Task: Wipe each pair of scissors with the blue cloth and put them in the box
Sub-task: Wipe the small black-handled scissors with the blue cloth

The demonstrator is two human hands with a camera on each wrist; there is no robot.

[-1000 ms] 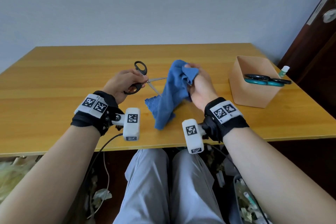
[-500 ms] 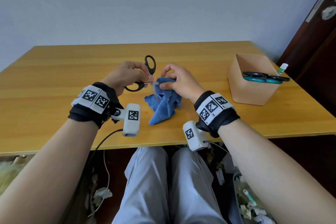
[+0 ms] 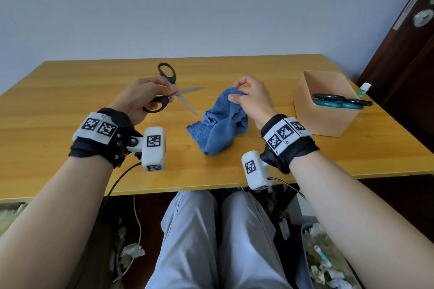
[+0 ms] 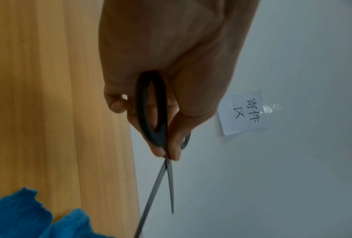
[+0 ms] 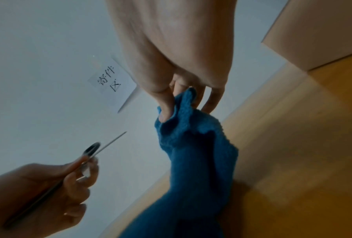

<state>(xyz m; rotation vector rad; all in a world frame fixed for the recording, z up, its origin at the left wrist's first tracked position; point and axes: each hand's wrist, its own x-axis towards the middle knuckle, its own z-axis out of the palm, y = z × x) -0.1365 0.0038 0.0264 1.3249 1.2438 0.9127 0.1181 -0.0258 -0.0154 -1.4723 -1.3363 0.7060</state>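
My left hand (image 3: 150, 94) grips black-handled scissors (image 3: 168, 91) near the pivot, above the table. Their blades stand apart and point right toward the cloth. In the left wrist view the scissors (image 4: 152, 112) hang from my left hand's fingertips (image 4: 160, 151), blades splayed. My right hand (image 3: 249, 98) pinches the top of the blue cloth (image 3: 220, 124), whose lower part rests crumpled on the table. The right wrist view shows the thumb and fingers (image 5: 166, 103) holding the cloth (image 5: 193, 145). A tan box (image 3: 326, 105) at the right holds teal and black scissors (image 3: 340, 101).
The wooden table (image 3: 70, 91) stretches left and back to a pale wall. A small white tube with a green cap (image 3: 362, 89) stands behind the box. A dark door (image 3: 411, 54) is at the right. A paper label (image 4: 246, 112) hangs on the wall.
My hands have drawn apart. The cloth has come off the blades and moved right with my right hand. The scissors' blades are now bare and spread.
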